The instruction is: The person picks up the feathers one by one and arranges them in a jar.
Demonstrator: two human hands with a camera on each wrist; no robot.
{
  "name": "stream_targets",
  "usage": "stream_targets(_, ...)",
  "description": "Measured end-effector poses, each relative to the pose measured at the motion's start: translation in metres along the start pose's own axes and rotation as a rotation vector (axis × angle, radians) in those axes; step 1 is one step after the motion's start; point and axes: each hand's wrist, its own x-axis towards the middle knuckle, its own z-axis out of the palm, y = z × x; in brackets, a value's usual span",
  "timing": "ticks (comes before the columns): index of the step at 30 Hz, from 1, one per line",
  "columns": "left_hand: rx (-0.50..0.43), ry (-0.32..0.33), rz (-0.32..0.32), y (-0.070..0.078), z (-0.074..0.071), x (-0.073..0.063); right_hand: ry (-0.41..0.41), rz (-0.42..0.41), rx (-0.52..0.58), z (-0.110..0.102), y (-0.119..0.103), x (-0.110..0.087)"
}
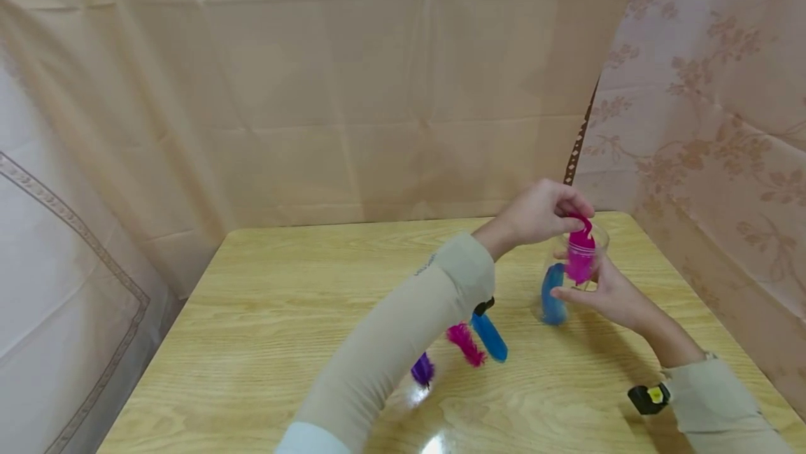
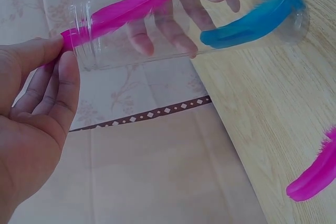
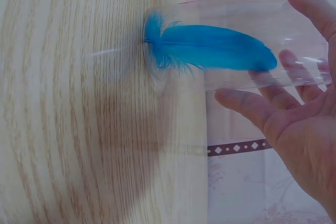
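Observation:
Near the table's back right corner stands a clear jar point(image 2: 113, 59), upright. My right hand point(image 1: 613, 293) holds it round the side, thumb in front and fingers behind. Between the thumb and fingertips of my left hand point(image 1: 541, 213) is the end of a bright pink feather point(image 1: 581, 258). Most of that feather hangs inside the jar, its pinched end at the mouth. A blue feather point(image 3: 215, 48) leans inside the jar, its fluffy end at the bottom.
On the wooden table point(image 1: 271, 314), left of the jar, lie another blue feather point(image 1: 490, 336), another pink feather point(image 1: 466, 344) and a purple feather point(image 1: 423, 370), partly hidden by my left sleeve point(image 1: 390, 342). Beige cloth point(image 1: 315, 90) hangs behind, patterned cloth point(image 1: 711, 125) at the right.

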Motion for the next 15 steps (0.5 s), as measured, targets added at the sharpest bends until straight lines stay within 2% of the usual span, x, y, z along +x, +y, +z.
stream_targets(7,0.017,-0.008,0.003,-0.0048,-0.0025,0.0016,0.012,0.011,-0.005,0.0028,-0.0017,0.0033)
stream_targets(15,0.023,-0.016,-0.005,-0.0062,-0.0019,0.0009,0.028,-0.026,0.023,0.0053,-0.0036,0.0032)
